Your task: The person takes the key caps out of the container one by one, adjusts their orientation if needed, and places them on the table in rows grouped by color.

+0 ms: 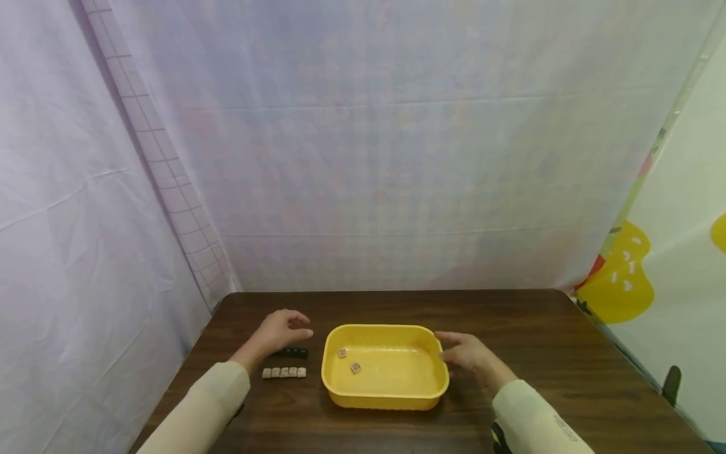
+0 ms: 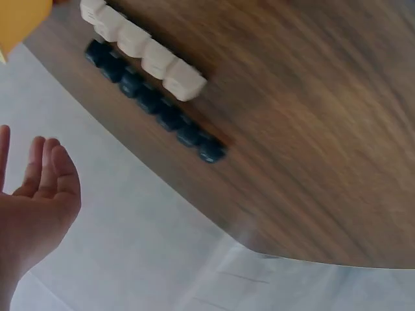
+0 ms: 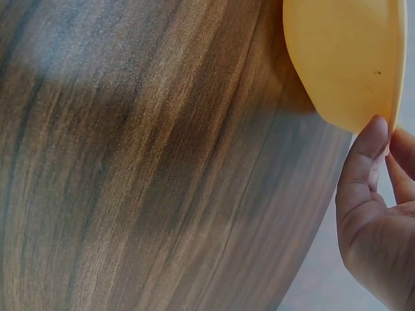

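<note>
My left hand (image 1: 283, 331) hovers with loosely bent fingers over a row of small dark blocks (image 1: 297, 352), partly hiding it; nothing shows in its grasp. Nearer the front lies a row of small pale blocks (image 1: 285, 372), shaped like keycaps. Both the pale row (image 2: 133, 40) and the dark row (image 2: 149, 98) appear whole in the left wrist view. A yellow plastic tray (image 1: 386, 401) sits right of them, with two pale blocks, one (image 1: 355, 367) of them nearer the middle. At the tray's right end, my right hand (image 1: 467, 354) pinches the rim (image 3: 401, 65).
The dark wooden table (image 1: 539, 353) has its far edge against a pale hanging cloth (image 1: 386, 189). Another white cloth (image 1: 85, 252) hangs on the left. A printed sheet with yellow shapes (image 1: 615, 284) hangs on the right.
</note>
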{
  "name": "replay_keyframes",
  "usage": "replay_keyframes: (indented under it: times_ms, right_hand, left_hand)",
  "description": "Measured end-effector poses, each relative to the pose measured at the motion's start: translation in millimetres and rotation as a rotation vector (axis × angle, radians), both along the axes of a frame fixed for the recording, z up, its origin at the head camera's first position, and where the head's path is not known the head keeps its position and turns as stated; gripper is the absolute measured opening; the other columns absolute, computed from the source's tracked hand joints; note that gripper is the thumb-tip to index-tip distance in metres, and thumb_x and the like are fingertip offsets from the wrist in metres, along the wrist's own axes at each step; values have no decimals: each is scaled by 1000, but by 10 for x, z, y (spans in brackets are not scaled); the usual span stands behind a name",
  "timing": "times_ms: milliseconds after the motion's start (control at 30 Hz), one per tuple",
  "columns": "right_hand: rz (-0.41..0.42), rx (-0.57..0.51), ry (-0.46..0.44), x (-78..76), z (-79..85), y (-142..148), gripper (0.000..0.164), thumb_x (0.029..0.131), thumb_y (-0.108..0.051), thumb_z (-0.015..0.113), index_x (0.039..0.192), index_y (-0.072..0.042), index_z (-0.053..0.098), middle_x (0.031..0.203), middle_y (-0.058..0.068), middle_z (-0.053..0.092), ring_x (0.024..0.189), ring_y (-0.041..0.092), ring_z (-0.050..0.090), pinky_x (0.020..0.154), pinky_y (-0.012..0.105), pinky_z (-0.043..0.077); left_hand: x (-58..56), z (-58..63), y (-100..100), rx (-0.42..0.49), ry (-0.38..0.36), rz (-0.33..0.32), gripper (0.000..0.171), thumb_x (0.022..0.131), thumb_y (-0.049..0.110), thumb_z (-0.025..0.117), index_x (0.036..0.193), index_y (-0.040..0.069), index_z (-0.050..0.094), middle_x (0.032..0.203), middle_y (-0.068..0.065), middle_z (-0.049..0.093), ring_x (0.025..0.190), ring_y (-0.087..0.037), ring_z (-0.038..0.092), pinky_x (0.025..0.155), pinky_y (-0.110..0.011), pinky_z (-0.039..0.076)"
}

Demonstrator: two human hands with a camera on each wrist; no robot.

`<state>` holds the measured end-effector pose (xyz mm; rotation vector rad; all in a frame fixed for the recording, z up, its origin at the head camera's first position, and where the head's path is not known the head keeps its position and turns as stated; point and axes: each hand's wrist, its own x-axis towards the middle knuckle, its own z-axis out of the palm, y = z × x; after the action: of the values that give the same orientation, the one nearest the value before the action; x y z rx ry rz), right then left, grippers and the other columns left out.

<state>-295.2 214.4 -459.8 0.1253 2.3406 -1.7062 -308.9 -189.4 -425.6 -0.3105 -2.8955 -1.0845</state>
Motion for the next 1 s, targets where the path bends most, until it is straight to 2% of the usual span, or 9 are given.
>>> replay_keyframes:
  times_ms: [233, 367, 467, 700, 1000]
  right_hand:
    - [-2, 19, -3, 2, 14, 3, 56, 89, 4, 63, 143, 2, 48, 111, 21, 64, 68, 23, 64, 60, 35, 56]
    - [-4, 21, -5, 5, 17, 1, 56, 89, 4, 64, 143, 2, 49, 112, 21, 64, 67, 23, 64, 60, 36, 56]
    - [0, 19, -8, 9, 27, 1, 56, 90, 4, 63, 144, 2, 48, 112, 22, 64, 68, 24, 64, 61, 37, 57]
    - [1, 22, -16, 1, 33, 3, 56, 91, 3, 62, 144, 2, 47, 102, 17, 66, 68, 23, 63, 61, 36, 56]
    - [-4, 30, -16, -7, 9, 10, 55, 90, 4, 63, 143, 1, 48, 111, 21, 64, 67, 23, 64, 59, 35, 56]
  left_hand:
    - [-26, -21, 293, -26, 40, -40, 27, 88, 23, 77, 111, 10, 73, 122, -13, 59, 116, -35, 54, 94, -53, 46]
    - [10, -65, 472, -54, 13, -53, 29, 88, 27, 77, 113, 12, 74, 142, -21, 48, 133, -43, 40, 106, -63, 31]
    - [55, -107, 586, -94, 7, -60, 32, 88, 31, 76, 115, 14, 73, 150, -24, 39, 138, -46, 32, 109, -67, 22]
    - [120, -213, 768, -183, 58, -105, 28, 87, 31, 78, 109, 14, 76, 146, -26, 43, 136, -47, 34, 108, -66, 22]
    - [103, -304, 902, -307, 99, -143, 28, 83, 33, 80, 103, 14, 77, 142, -24, 47, 136, -44, 34, 108, -63, 25]
